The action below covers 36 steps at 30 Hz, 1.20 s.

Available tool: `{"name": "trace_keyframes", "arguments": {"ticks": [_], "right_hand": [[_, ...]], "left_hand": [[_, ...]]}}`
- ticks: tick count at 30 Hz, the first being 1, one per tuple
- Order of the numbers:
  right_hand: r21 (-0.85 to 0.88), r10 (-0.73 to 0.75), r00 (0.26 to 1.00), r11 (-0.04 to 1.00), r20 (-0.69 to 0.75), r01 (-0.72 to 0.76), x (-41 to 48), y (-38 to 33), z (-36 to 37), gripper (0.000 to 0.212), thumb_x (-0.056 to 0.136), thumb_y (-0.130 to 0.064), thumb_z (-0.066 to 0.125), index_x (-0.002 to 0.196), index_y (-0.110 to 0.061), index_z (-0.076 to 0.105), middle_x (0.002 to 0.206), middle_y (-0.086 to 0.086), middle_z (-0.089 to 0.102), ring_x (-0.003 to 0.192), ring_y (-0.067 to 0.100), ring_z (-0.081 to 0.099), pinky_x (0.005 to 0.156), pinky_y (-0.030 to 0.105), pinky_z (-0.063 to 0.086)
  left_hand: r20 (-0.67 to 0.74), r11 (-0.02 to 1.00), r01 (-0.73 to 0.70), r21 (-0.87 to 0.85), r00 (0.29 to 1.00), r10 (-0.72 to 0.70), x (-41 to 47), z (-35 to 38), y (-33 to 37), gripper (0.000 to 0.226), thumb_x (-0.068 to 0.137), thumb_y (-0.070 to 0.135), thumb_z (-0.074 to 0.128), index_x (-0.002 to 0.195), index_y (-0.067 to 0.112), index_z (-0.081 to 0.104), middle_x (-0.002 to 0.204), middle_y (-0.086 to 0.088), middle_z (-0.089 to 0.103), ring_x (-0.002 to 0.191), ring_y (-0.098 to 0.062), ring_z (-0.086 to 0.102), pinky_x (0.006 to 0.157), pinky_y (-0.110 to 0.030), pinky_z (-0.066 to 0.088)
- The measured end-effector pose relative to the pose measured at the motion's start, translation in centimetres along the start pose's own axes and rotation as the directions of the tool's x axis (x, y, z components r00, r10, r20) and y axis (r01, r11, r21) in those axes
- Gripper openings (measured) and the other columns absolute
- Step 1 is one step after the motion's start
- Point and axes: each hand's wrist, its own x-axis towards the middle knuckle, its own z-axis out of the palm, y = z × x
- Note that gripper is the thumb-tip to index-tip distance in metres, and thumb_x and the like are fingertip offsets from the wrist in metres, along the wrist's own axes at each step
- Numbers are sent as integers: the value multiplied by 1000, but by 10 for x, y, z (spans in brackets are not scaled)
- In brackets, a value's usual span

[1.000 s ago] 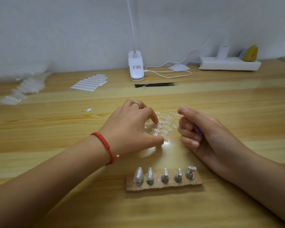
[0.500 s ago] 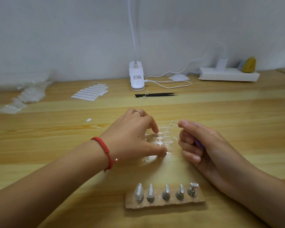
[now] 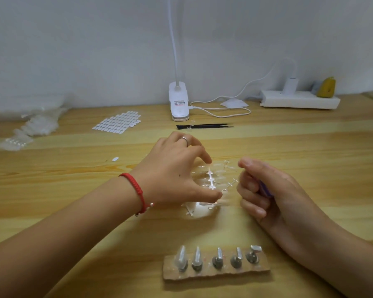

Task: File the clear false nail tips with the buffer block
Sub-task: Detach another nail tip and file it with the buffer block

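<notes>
Both hands sit over the middle of the pale wooden table (image 3: 310, 147). From my remote post I note the left hand (image 3: 172, 175), with a red cord bracelet (image 3: 136, 190) at the wrist and a thin silver ring (image 3: 184, 139) on one finger, arched palm-down with fingers spread and curled; its fingertips and thumb press on the sheet of clear false nail tips joined by small clear crosses (image 3: 213, 181), which lies flat on the table between the two hands. Whether the fingers pinch a single tip or only pin the sheet down, I cannot tell.

Right hand (image 3: 265, 190) is curled into a loose fist just beside the sheet, thumb laid over the top. A sliver of purple buffer block (image 3: 265, 189) shows between the fingers and palm, so the hand is closed around it; most of the block is hidden.

Nearer the camera lies a brown rough-edged cardboard strip (image 3: 215, 274) carrying five small metal stands in a row, each with a clear tip on top.

Toward the wall I record a white clip-base desk lamp (image 3: 178, 102), black tweezers (image 3: 205, 126), a sheet of white oval adhesive tabs (image 3: 116, 122), a white power strip (image 3: 299, 102), and clear plastic packets (image 3: 32, 130) at far left.
</notes>
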Motion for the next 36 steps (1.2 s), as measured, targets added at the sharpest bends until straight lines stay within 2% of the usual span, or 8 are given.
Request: {"name": "trace_keyframes", "arguments": {"ticks": [5, 9, 13, 16, 19, 23, 27, 36], "right_hand": [[-168, -213, 963, 968, -165, 186, 2, -10, -6, 30, 66, -37, 75, 78, -17, 57, 58, -3, 31, 46, 7, 25, 34, 17, 26], [-294, -17, 999, 955, 48, 30, 0, -11, -1, 33, 63, -52, 75, 75, -22, 73, 60, -2, 29, 49, 11, 20, 34, 17, 22], [-405, -40, 985, 908, 166, 105, -3, -3, 2, 36, 61, -51, 72, 72, -17, 71, 55, -1, 27, 46, 10, 23, 36, 16, 25], [-409, -71, 990, 905, 119, 115, -4, 0, 3, 30, 58, -47, 76, 67, -19, 71, 53, 0, 29, 43, 10, 25, 37, 16, 26], [-421, -67, 994, 901, 91, 100, -4, 0, 3, 31, 59, -38, 89, 70, -15, 72, 53, 1, 30, 42, 10, 25, 37, 17, 25], [-472, -104, 991, 872, 88, 133, -5, 2, 5, 29, 53, -44, 80, 67, -20, 73, 48, -10, 43, 38, 8, 30, 36, 18, 27], [-506, -147, 984, 844, 99, 178, -3, 5, 5, 32, 51, -44, 87, 67, -20, 73, 45, -12, 40, 36, 8, 29, 37, 16, 27], [-473, -128, 988, 868, 85, 153, -2, 6, 1, 38, 52, -47, 85, 76, -19, 75, 45, -11, 39, 38, 7, 30, 37, 18, 27]], "left_hand": [[-268, 996, -76, -50, 962, 60, -14, -12, 5, 67, 58, 74, 52, 110, 33, 60, 119, 16, 53, 121, -7, 37, 105, -29, 28], [-411, 984, -176, 26, 895, 171, -24, -19, 17, 64, 62, 67, 61, 108, 23, 63, 116, 8, 56, 119, -15, 42, 103, -40, 35], [-442, 972, -219, 81, 866, 232, -30, -19, 25, 64, 62, 63, 65, 109, 21, 64, 116, 5, 56, 121, -18, 43, 104, -42, 34], [-417, 980, -180, 81, 887, 198, -34, -16, 24, 70, 65, 66, 63, 120, 21, 58, 122, 5, 54, 123, -17, 41, 106, -36, 33], [-320, 959, -45, -279, 946, -49, -46, -11, 20, 68, 69, 72, 56, 123, 32, 52, 120, 20, 50, 118, 4, 37, 96, -9, 32], [-39, 573, 150, -806, 952, -304, -56, 1, 11, 39, 62, 60, 63, 88, 33, 73, 101, 21, 65, 85, 8, 59, 71, -2, 41], [25, 418, 148, -896, 958, -285, -54, 6, 7, 28, 63, 42, 71, 76, 18, 77, 93, 10, 71, 80, -3, 65, 74, -15, 51], [71, 395, 162, -904, 969, -235, -54, 7, 2, 26, 69, 44, 70, 82, 22, 76, 92, 13, 70, 81, -14, 62, 77, -25, 47]]}}
